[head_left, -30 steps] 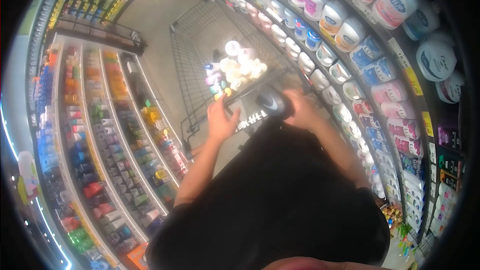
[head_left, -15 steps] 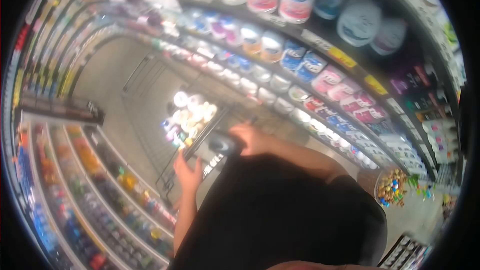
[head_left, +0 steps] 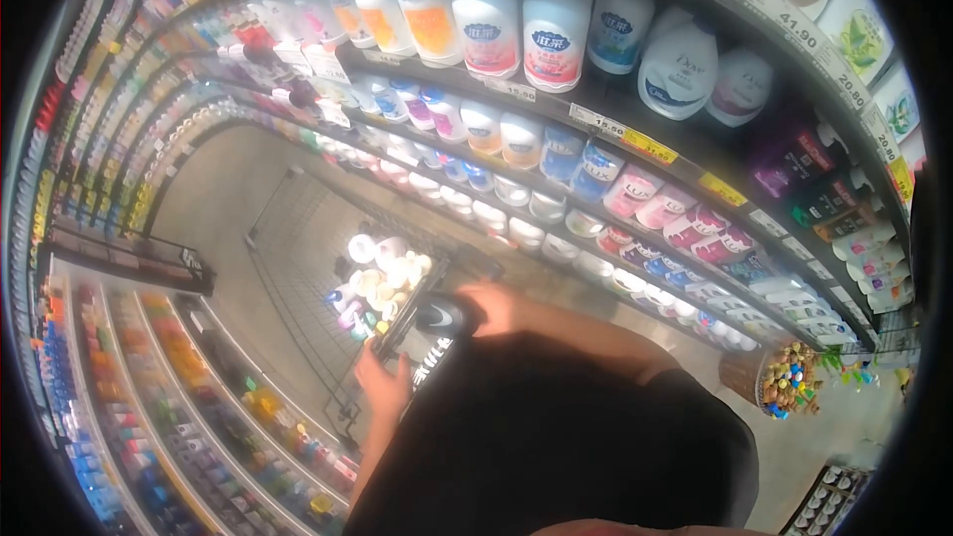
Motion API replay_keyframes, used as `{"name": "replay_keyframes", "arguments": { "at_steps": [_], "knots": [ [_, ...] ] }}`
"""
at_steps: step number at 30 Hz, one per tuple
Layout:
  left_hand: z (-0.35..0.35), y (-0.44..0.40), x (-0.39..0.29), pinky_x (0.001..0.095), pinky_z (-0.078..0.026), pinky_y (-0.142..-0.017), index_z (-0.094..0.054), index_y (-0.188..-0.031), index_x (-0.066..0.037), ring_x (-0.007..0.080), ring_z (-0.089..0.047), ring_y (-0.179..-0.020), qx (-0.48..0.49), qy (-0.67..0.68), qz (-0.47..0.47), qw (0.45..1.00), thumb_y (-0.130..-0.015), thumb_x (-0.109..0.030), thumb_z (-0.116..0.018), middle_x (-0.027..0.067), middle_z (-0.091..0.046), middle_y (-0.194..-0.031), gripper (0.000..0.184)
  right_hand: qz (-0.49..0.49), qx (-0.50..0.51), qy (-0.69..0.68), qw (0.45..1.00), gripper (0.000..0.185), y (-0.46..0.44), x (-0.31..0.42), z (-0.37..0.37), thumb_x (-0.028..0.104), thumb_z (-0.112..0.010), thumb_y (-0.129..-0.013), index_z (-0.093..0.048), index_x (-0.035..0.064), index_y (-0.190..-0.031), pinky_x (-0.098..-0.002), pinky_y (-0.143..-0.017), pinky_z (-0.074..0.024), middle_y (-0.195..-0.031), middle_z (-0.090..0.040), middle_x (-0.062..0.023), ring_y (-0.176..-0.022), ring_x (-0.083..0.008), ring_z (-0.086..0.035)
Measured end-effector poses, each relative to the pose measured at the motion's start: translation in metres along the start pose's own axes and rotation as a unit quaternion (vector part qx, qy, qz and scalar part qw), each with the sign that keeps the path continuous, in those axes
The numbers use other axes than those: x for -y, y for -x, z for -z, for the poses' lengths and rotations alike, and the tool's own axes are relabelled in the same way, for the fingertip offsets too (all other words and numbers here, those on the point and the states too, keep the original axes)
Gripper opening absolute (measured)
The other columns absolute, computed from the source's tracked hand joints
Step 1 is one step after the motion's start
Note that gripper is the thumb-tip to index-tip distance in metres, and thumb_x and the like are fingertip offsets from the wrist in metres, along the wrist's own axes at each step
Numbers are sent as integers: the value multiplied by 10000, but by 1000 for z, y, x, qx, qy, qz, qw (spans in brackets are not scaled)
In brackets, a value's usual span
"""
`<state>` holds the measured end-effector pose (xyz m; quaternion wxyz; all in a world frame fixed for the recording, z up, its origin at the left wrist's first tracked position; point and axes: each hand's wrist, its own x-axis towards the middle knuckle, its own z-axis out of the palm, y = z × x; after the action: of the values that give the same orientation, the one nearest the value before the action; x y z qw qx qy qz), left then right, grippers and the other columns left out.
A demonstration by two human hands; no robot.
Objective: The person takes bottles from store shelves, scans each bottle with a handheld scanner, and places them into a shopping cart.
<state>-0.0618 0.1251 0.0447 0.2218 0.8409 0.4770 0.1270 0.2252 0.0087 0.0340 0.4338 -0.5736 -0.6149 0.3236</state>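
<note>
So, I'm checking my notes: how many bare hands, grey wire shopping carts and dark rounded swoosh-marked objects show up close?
Bare left hand and right hand: 2
Grey wire shopping cart: 1
Dark rounded swoosh-marked object: 1
Total: 4

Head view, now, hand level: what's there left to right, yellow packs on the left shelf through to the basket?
Yellow packs → left hand → black swoosh-marked item → right hand → brown basket.
</note>
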Motion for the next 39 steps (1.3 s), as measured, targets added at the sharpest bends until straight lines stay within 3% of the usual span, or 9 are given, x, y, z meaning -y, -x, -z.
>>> {"name": "replay_keyframes", "arguments": {
  "at_steps": [6, 11, 17, 22, 23, 26, 28, 34, 39],
  "knots": [
    [-7, -3, 6, 461, -338, -1077, -434, -1410, -24, 369, -485, -1229, -38, -11, -26, 999, -844, -240, -731, 193, -588, -1280, 674, -59, -2, 1, 998, 653, -4, 8, 6, 235, -795, -686, -565, 34, -1263, -432, -1015, -443, -1221, -608, -168, -1183, -341, -568],
    [-2, -10, 2, 461, -329, -1081, -453, -1371, -11, 379, -512, -1201, -40, -40, -33, 998, -842, -295, -719, 192, -604, -1238, 656, 52, -116, 41, 991, 737, -2, -12, -11, 253, -809, -658, -553, 20, -1309, -450, -1024, -437, -1223, -612, -189, -1115, -376, -602],
    [4, -13, -5, 468, -283, -1115, -446, -1395, -21, 375, -488, -1228, -26, -7, 3, 1000, -820, -277, -707, 207, -565, -1291, 681, -3, -36, 31, 999, 716, -13, -4, 2, 223, -816, -644, -569, 1, -1279, -450, -1055, -401, -1269, -594, -171, -1198, -357, -553],
    [-9, -13, 19, 469, -283, -1133, -371, -1470, -2, 373, -452, -1308, -61, 93, 6, 994, -821, -148, -672, 227, -519, -1367, 730, -112, 30, 0, 993, 718, -21, 43, 33, 212, -820, -652, -561, 4, -1288, -417, -1011, -439, -1246, -607, -166, -1158, -333, -581],
    [-15, -14, 26, 457, -293, -1145, -344, -1489, 1, 361, -416, -1361, -85, 234, 7, 969, -841, -67, -631, 229, -474, -1422, 712, -93, 12, -13, 996, 723, -15, 38, 30, 226, -824, -665, -555, 4, -1298, -409, -1006, -443, -1241, -610, -157, -1154, -327, -584],
    [1, -11, 7, 434, -294, -1152, -369, -1471, -6, 338, -414, -1368, -124, 200, -3, 972, -902, -46, -578, 198, -435, -1459, 608, 46, -71, -53, 995, 749, 1, -1, 9, 255, -840, -687, -536, 5, -1326, -394, -1023, -441, -1257, -603, -158, -1172, -321, -585],
    [8, -16, -10, 399, -269, -1162, -375, -1461, 7, 287, -410, -1378, -135, 212, 17, 968, -927, -8, -553, 189, -447, -1462, 563, -9, -105, -110, 988, 773, 19, 0, 13, 253, -849, -706, -513, 10, -1358, -368, -1064, -417, -1318, -587, -149, -1232, -248, -567],
    [27, -93, -97, 399, -323, -1140, -425, -1422, 20, 282, -460, -1342, -45, 275, -167, 946, -937, -37, -579, 178, -485, -1426, 512, -168, -250, -151, 942, 708, 66, 15, 47, 201, -860, -720, -550, -6, -1323, -352, -996, -468, -1206, -679, -98, -1117, -164, -620],
    [19, -184, -226, 417, -341, -1134, -389, -1450, 27, 301, -466, -1350, 39, 270, -359, 892, -913, -129, -667, 217, -490, -1428, 625, -129, -359, -331, 863, 300, 78, 32, 63, -22, -691, -849, -639, 17, -1142, -295, -702, -556, -986, -696, -93, -886, -143, -666]
  ]
}}
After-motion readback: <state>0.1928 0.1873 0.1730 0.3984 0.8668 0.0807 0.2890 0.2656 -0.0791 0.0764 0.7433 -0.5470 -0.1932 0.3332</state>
